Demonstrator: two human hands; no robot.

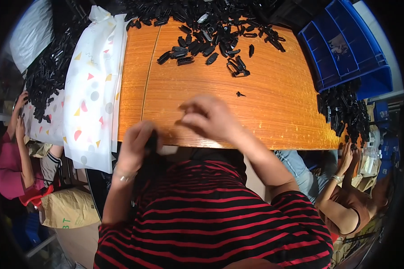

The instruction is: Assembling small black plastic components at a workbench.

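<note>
So the left hand (134, 145) is hanging around the near edge of the wooden counter (274, 112), and its grip is clamping a black piece (153, 141). That piece is sitting right at the fingers, too dark and blurry for me to make out its shape. A shiny wristband (124, 177) is going round that wrist.

The right hand (213, 117) is hovering over the counter just beside it, fingers bending toward the left one. It's blurring pretty badly, so I can't tell whether that grip is apart or together, or holding anything.

Beyond the hands, a tiny black bit (241, 94) is lying by itself, and a big heap of black plastic parts (211, 27) is covering the far end, with loose ones spilling toward the middle. A white patterned sheet (92, 94) is draping over the left side, and a blue bin (376, 80) is leaning at the far right, above another pile of black parts (343, 110).

Two other people are working alongside: one in a pink top (12, 180) at left, one in a brown top (361, 210) at right, each reaching toward black parts.
</note>
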